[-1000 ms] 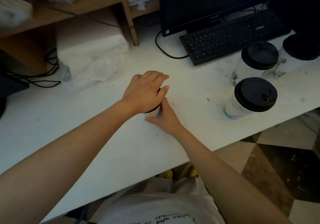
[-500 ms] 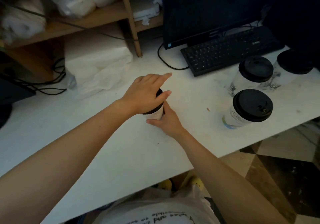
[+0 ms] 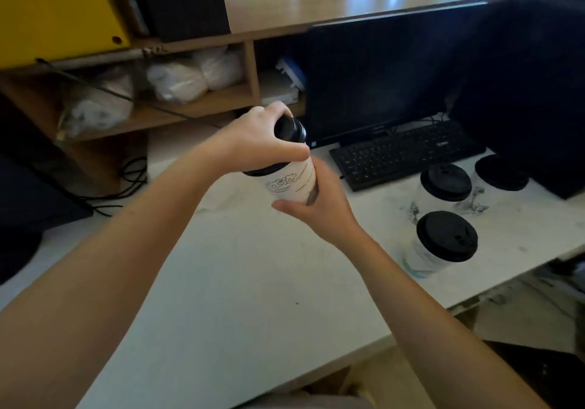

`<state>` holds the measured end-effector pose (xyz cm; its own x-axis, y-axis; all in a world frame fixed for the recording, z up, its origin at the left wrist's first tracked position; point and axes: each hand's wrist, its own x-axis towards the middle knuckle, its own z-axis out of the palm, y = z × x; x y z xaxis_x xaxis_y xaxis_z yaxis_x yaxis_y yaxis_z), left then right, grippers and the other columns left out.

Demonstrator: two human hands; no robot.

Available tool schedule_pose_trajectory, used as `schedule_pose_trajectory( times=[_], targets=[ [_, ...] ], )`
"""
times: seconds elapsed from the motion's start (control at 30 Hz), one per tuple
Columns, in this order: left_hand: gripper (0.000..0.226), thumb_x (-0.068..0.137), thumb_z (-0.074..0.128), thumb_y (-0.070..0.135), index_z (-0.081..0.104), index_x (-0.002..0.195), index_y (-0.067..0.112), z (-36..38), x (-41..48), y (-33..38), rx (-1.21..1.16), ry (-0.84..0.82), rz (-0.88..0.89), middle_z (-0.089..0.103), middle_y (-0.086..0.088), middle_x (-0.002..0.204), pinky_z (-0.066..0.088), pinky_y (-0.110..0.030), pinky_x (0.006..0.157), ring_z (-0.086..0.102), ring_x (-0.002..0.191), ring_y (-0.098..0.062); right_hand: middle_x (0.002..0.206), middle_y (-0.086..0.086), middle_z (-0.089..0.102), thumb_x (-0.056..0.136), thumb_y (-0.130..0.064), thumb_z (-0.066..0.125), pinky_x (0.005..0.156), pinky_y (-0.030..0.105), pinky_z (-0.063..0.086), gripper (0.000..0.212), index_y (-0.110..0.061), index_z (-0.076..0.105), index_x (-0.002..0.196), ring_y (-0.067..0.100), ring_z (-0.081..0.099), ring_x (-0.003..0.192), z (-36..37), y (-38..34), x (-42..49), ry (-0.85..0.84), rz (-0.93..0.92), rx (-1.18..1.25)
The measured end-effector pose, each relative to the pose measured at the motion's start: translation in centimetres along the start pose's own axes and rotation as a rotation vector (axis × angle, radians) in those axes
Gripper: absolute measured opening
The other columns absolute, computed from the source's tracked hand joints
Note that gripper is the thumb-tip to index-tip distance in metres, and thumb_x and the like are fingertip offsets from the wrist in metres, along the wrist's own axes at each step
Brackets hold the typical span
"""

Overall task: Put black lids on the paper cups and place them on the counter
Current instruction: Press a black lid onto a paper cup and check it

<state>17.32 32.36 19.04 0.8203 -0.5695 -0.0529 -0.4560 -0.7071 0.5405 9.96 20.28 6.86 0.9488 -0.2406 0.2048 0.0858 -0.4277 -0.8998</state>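
Note:
A white paper cup (image 3: 292, 185) with a black lid (image 3: 289, 130) is held in the air above the white desk (image 3: 237, 282), tilted away from me. My left hand (image 3: 253, 142) grips the lid from above, fingers curled round its rim. My right hand (image 3: 319, 209) wraps the cup's body from below and the right. Three more lidded cups stand on the desk at the right: the nearest cup (image 3: 443, 244), a middle cup (image 3: 443, 184), and a far cup (image 3: 500, 174) partly in shadow. The raised wooden counter (image 3: 348, 3) runs along the back.
A black keyboard (image 3: 405, 155) and dark monitor (image 3: 380, 76) sit behind the cups. Wooden shelves (image 3: 190, 105) at the left hold white bags and cables. A yellow box (image 3: 57, 13) stands top left. The desk's front edge runs diagonally toward the lower right.
The cup has been lifted off the desk and tilted, both hands still on it. My view has risen, showing the counter behind the monitor.

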Motion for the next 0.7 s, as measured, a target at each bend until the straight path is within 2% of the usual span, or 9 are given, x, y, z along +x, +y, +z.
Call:
schedule_pose_trajectory(
  times=[0.03,0.1,0.13,0.2,0.3,0.5,0.57,0.63,0.7],
  targets=[
    [0.052,0.069,0.064,0.049,0.046,0.115,0.032,-0.4,-0.5,-0.3,-0.093,0.002,0.017,0.05,0.001,0.111,0.05,-0.03,0.071,0.055,0.095,-0.016,0.117,-0.005,0.054,0.073,-0.042,0.075,0.081,0.031,0.056,0.057,-0.031,0.047,0.121,0.016,0.053,0.109,-0.9,-0.3,-0.2,-0.064,0.019,0.05],
    [0.047,0.071,0.065,0.044,0.047,0.113,0.031,-0.8,-1.6,-1.0,-0.256,0.024,0.07,0.052,0.003,0.106,0.045,-0.022,0.063,0.056,0.092,-0.01,0.119,-0.002,0.054,0.094,-0.039,0.05,0.082,0.023,0.055,0.031,-0.029,0.049,0.124,0.009,0.056,0.106,-2.6,-0.7,-0.8,-0.15,0.135,0.18],
    [0.044,0.071,0.064,0.041,0.048,0.111,0.031,-0.7,-2.2,-1.4,-0.322,0.049,0.101,0.052,0.005,0.103,0.044,-0.019,0.06,0.056,0.091,-0.01,0.116,0.0,0.057,0.099,-0.043,0.036,0.084,0.025,0.056,0.03,-0.029,0.052,0.12,0.008,0.059,0.101,-3.4,-0.8,-1.0,-0.17,0.245,0.276],
    [0.042,0.07,0.06,0.038,0.047,0.11,0.03,-0.1,-3.3,-2.2,-0.406,0.101,0.165,0.05,0.012,0.097,0.043,-0.01,0.052,0.056,0.089,-0.01,0.105,0.008,0.063,0.098,-0.052,0.02,0.074,0.032,0.059,0.045,-0.029,0.056,0.112,0.015,0.067,0.085,-4.1,-1.1,-1.4,-0.223,0.432,0.476],
    [0.048,0.067,0.058,0.044,0.044,0.111,0.034,1.5,-4.7,-3.1,-0.443,0.155,0.245,0.046,0.017,0.098,0.043,-0.007,0.054,0.054,0.089,-0.008,0.09,0.013,0.059,0.097,-0.054,0.02,0.056,0.028,0.053,0.055,-0.017,0.053,0.121,0.017,0.06,0.063,-4.0,-1.5,-1.6,-0.271,0.466,0.499],
    [0.055,0.067,0.055,0.046,0.034,0.117,0.041,4.8,-6.2,-5.2,-0.587,0.111,0.275,0.04,0.004,0.114,0.047,-0.016,0.047,0.052,0.095,-0.012,0.088,0.012,0.057,0.098,-0.051,0.026,0.058,0.027,0.049,0.052,-0.011,0.048,0.124,0.018,0.051,0.066,-3.7,-0.7,-2.5,-0.236,0.444,0.397],
    [0.062,0.067,0.056,0.049,0.029,0.123,0.045,5.6,-6.3,-6.0,-0.57,0.044,0.252,0.036,0.01,0.12,0.052,-0.019,0.052,0.052,0.099,-0.011,0.089,0.012,0.057,0.099,-0.049,0.028,0.059,0.028,0.048,0.05,-0.01,0.047,0.125,0.018,0.049,0.067,-3.6,0.0,-3.1,-0.227,0.466,0.398],
    [0.071,0.068,0.055,0.059,0.018,0.128,0.055,6.1,-6.1,-6.8,-0.519,-0.005,0.228,0.03,0.015,0.134,0.053,-0.015,0.07,0.045,0.115,-0.01,0.093,0.013,0.058,0.1,-0.044,0.03,0.058,0.028,0.048,0.046,-0.01,0.047,0.126,0.018,0.048,0.067,-3.4,0.5,-3.8,-0.205,0.466,0.441],
    [0.074,0.065,0.04,0.084,0.006,0.127,0.064,6.4,-6.2,-7.4,-0.575,-0.044,0.18,0.016,0.021,0.148,0.042,-0.013,0.091,0.025,0.131,0.003,0.103,0.015,0.059,0.1,-0.04,0.033,0.062,0.028,0.05,0.039,-0.013,0.046,0.126,0.019,0.052,0.07,-3.3,1.1,-4.3,-0.183,0.449,0.464]
  ],
)
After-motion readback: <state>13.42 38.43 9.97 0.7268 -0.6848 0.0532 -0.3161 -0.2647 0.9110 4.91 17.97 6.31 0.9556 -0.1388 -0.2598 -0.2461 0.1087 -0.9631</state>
